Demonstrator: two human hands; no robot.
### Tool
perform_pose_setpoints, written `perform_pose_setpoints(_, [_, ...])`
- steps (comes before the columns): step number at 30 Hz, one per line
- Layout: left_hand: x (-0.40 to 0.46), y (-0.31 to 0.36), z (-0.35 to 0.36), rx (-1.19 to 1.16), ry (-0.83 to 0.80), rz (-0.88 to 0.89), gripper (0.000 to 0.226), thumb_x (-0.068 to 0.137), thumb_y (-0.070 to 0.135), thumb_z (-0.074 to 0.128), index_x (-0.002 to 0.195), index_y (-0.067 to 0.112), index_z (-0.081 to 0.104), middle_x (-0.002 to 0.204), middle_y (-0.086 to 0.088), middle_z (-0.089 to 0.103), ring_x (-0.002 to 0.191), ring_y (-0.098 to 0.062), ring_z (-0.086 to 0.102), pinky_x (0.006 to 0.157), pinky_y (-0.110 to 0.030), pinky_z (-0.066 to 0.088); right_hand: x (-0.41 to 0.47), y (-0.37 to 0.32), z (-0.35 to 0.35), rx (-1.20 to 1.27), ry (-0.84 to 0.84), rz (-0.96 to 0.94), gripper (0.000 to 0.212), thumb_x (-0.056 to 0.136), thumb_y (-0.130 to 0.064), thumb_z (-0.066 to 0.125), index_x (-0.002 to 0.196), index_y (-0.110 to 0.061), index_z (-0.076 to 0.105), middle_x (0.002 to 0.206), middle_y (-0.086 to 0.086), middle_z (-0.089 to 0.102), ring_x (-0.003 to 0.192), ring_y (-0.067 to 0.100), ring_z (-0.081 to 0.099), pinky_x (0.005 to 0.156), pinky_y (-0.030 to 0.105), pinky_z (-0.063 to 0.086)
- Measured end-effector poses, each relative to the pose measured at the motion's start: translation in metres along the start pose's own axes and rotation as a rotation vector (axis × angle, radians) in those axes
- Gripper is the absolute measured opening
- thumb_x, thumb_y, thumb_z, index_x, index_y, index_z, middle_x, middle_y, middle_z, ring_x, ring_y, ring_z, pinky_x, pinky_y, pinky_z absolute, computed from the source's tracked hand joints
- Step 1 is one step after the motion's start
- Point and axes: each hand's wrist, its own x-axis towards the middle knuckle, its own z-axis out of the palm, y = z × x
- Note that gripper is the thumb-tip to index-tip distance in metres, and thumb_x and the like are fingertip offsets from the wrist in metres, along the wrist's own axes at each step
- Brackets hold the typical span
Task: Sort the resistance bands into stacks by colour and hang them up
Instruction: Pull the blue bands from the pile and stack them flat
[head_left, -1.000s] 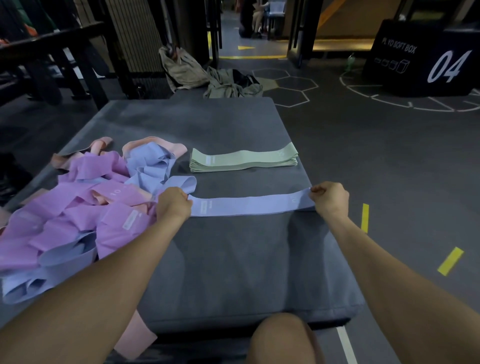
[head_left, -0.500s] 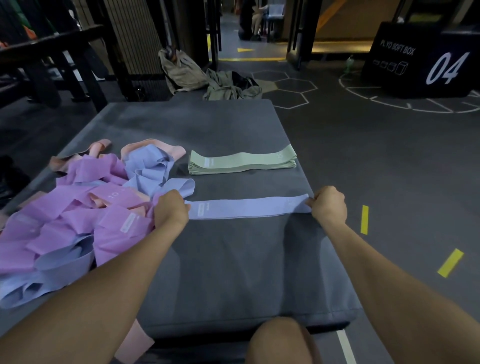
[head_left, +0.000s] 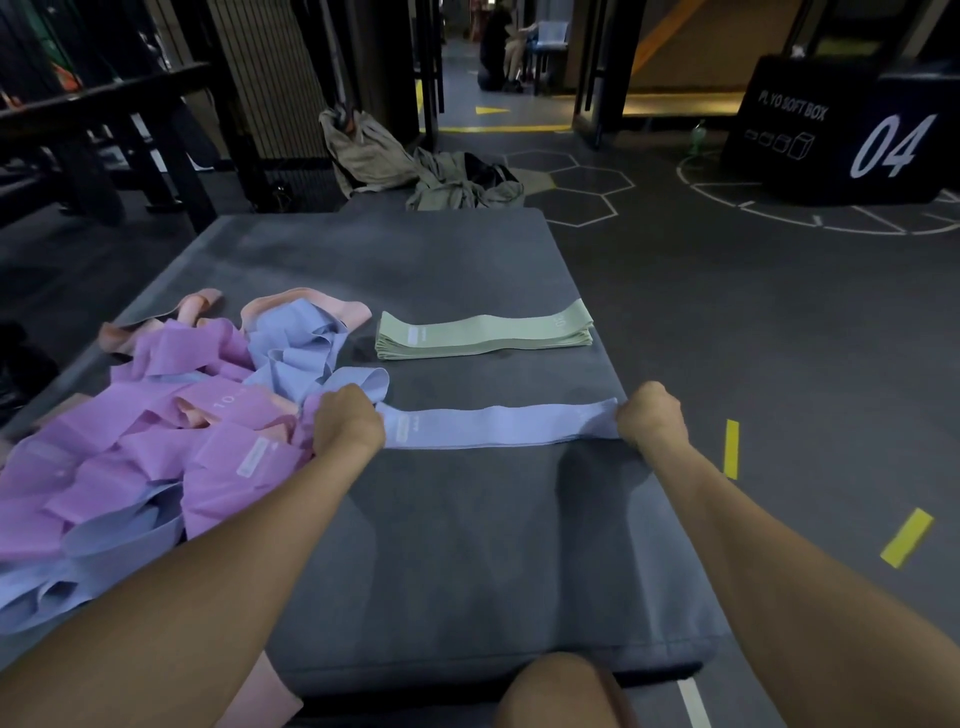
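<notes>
Blue band (head_left: 498, 426) lies flat on grey mat (head_left: 467, 545), near the green stack (head_left: 483, 335); it looks light, soft and stretchy, best held by its ends. Left hand (head_left: 348, 421) and right hand (head_left: 652, 415) each pinch an end, fingers curled. Versus a second ago, it sits lower, nearer the mat's front edge.

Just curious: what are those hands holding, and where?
One flat blue fabric resistance band: left hand grips its left end, right hand its right end.
</notes>
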Motion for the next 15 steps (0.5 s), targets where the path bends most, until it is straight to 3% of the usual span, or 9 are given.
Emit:
perform_pose_setpoints(5, [0.008, 0.013, -0.009, -0.283, 0.068, 0.129, 0.002, 0.088, 0.007, 0.057, 0.087, 0.007, 0.055, 0.110, -0.019, 0.063, 0.103, -0.034, 0.056, 0.082, -0.032, 0.041, 0.017, -0.007, -0.005, 0.085, 0.071, -0.026, 0.030, 0.091, -0.013, 0.050, 0.114, 0.006, 0.055, 0.123, 0.027, 0.054, 0.110, 0.042, 0.055, 0.086, 0.039, 0.046])
perform_pose_setpoints(6, [0.012, 0.015, -0.010, -0.301, 0.051, 0.119, 0.006, 0.088, 0.008, 0.057, 0.086, 0.009, 0.052, 0.109, -0.020, 0.063, 0.103, -0.034, 0.056, 0.081, -0.032, 0.041, 0.020, -0.007, -0.004, 0.100, 0.076, -0.030, 0.029, 0.090, -0.014, 0.051, 0.111, 0.007, 0.056, 0.121, 0.027, 0.056, 0.107, 0.042, 0.056, 0.084, 0.039, 0.046])
perform_pose_setpoints(13, [0.028, 0.008, -0.005, -0.150, -0.012, 0.088, 0.015, 0.089, 0.013, 0.058, 0.093, 0.000, 0.062, 0.107, -0.020, 0.064, 0.105, -0.037, 0.056, 0.084, -0.035, 0.043, 0.038, -0.001, 0.006, 0.146, 0.069, -0.067, 0.014, 0.088, -0.013, 0.052, 0.085, 0.001, 0.057, 0.094, 0.022, 0.059, 0.081, 0.033, 0.054, 0.069, 0.030, 0.039])
perform_pose_setpoints(15, [0.028, 0.009, -0.004, -0.128, -0.003, 0.092, 0.012, 0.087, 0.009, 0.058, 0.077, 0.004, 0.061, 0.096, -0.019, 0.062, 0.100, -0.036, 0.057, 0.077, -0.034, 0.042, 0.040, -0.001, 0.010, 0.140, 0.083, -0.097, 0.017, 0.088, -0.013, 0.053, 0.087, 0.003, 0.060, 0.098, 0.024, 0.063, 0.084, 0.035, 0.057, 0.068, 0.029, 0.038])
